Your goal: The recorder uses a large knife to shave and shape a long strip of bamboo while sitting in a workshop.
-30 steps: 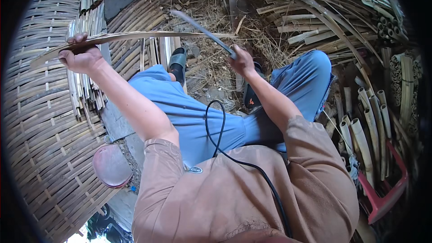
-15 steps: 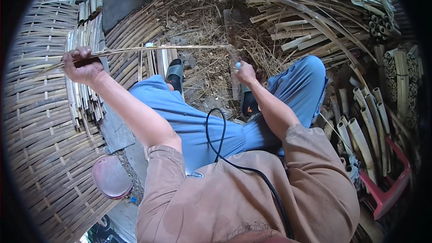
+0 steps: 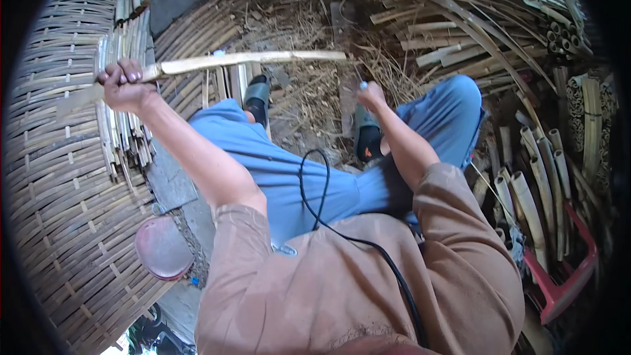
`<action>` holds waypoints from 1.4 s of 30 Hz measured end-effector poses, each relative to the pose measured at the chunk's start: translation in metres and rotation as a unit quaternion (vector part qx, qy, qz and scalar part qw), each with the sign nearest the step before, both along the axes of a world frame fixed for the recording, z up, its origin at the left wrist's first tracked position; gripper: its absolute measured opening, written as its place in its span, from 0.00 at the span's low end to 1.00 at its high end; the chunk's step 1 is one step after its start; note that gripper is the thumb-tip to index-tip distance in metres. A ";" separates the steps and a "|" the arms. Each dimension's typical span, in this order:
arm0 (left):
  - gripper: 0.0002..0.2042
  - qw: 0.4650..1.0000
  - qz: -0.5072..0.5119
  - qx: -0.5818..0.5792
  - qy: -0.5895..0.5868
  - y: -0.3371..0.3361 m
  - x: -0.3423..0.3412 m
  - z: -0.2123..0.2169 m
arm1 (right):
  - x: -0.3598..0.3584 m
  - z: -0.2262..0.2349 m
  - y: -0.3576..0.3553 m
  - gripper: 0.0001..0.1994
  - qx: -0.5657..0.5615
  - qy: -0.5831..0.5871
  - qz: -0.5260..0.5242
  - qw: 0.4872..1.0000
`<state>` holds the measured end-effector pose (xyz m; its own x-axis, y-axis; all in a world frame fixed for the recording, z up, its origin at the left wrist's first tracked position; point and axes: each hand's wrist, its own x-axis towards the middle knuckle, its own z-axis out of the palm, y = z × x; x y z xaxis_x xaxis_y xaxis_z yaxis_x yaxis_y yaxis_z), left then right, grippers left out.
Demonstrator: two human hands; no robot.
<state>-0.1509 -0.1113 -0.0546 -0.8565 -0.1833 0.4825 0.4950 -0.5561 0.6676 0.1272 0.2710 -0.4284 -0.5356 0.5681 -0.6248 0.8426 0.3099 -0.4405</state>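
A long pale bamboo strip [image 3: 253,58] runs roughly level across the upper middle, its broad face showing. My left hand [image 3: 129,87] is closed round its left part, out over the woven bamboo mat. The strip's right end reaches just short of my right hand [image 3: 373,96], which is closed above my knee and shoe. A small light-blue patch shows at its fingers. I cannot make out what it grips, as any tool blurs into the dark litter behind.
Bamboo shavings [image 3: 296,85] cover the ground ahead. The woven bamboo mat [image 3: 59,177] fills the left, with a bundle of slats [image 3: 121,138] on it. Split bamboo [image 3: 453,33] is heaped at upper right. A red plastic frame [image 3: 565,289] stands at lower right, and a black cable [image 3: 388,263] crosses my lap.
The bamboo strip has turned from its narrow edge to its broad face. My left hand has shifted slightly right; my right hand has moved a little right and up.
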 end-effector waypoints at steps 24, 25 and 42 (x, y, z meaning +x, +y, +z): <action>0.10 0.997 -0.010 -0.057 0.052 -0.006 -0.001 0.029 | -0.022 0.063 -0.050 0.14 0.075 0.160 0.074 0.981; 0.09 0.997 -0.002 -0.058 0.052 -0.003 0.000 0.029 | -0.014 0.039 -0.043 0.18 0.073 0.023 0.055 0.996; 0.11 0.997 0.014 -0.062 0.033 -0.019 -0.008 0.015 | -0.065 0.102 -0.074 0.12 0.050 0.472 0.120 0.872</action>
